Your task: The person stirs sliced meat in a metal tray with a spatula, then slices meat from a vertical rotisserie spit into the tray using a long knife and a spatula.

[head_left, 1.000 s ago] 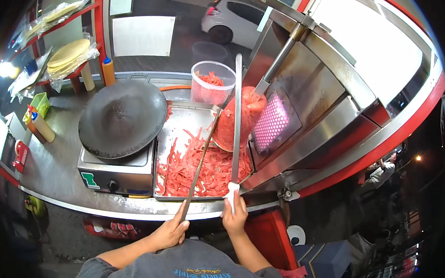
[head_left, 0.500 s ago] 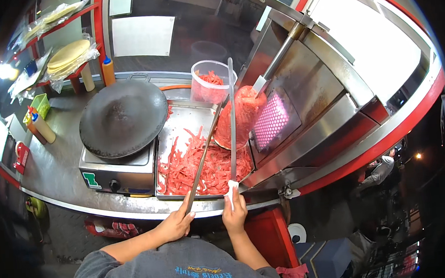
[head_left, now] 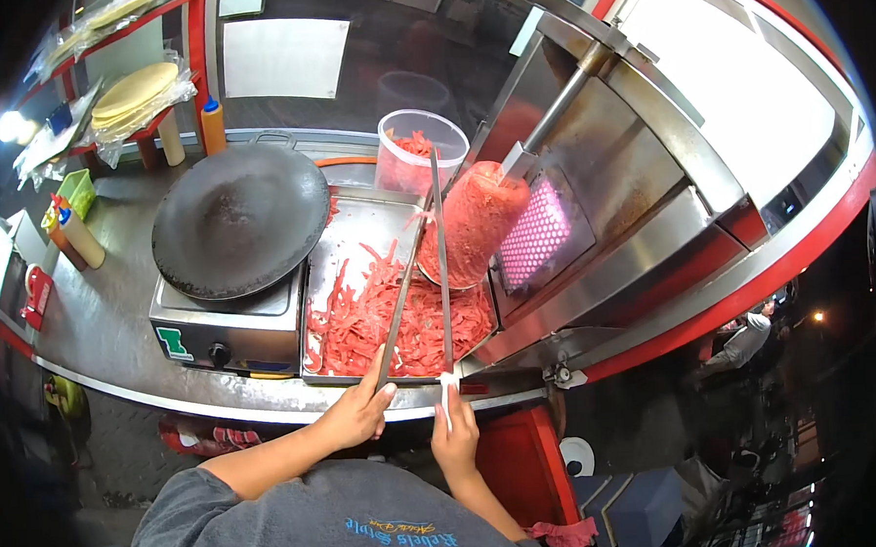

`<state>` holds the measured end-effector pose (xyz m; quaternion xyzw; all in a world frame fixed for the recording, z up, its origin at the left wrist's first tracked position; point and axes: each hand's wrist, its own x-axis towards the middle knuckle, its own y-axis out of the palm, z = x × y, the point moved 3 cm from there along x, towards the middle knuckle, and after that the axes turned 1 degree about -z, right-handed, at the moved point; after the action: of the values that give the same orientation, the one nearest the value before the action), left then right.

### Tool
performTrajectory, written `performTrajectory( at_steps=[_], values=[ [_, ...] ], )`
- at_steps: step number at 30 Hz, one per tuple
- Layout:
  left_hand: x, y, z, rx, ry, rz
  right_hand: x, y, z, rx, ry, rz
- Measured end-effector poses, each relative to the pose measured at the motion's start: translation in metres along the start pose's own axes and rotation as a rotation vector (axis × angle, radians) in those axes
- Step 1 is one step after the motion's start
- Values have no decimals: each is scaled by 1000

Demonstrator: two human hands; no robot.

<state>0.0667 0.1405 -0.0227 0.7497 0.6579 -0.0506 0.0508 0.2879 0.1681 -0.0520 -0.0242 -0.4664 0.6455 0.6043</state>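
My left hand (head_left: 358,414) grips the lower end of a long, narrow metal blade (head_left: 400,309), which slants up to the right over the tray. My right hand (head_left: 455,437) is closed round the white handle of a long knife (head_left: 445,302), held nearly upright. Both upper ends lie along the left side of a reddish meat cone (head_left: 475,223) on a tilted spit (head_left: 560,107); whether either blade touches it I cannot tell. A small strip of meat (head_left: 419,218) shows near the left blade's upper end. Below, sliced red meat (head_left: 377,320) covers much of a metal tray (head_left: 362,210).
A black griddle pan (head_left: 240,223) sits on a burner (head_left: 227,327) left of the tray. Glowing pink, the grill's heater (head_left: 536,232) stands right of the cone. Behind is a clear tub of meat (head_left: 422,172). Sauce bottles (head_left: 83,240) and stacked tortillas (head_left: 137,94) are at left.
The knife in my right hand has swung left and its tip is lower, closer to the left blade. A small meat strip now shows by the cone. The view has shifted slightly.
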Motion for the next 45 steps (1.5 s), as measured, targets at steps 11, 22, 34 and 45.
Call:
performTrajectory(
  at_steps=[11, 22, 34, 45],
  values=[
    [26, 0, -5, -826, -60, 140, 35, 1, 22, 301, 294, 227],
    [-51, -17, 31, -395, -82, 159, 4, 7, -4, 270, -51, -38],
    [-72, -14, 19, 51, -150, 142, -46, 14, -52, 189, 11, -135],
    [-34, -7, 2, 128, -80, 44, -92, 5, -44, 46, -46, -91]
  ],
)
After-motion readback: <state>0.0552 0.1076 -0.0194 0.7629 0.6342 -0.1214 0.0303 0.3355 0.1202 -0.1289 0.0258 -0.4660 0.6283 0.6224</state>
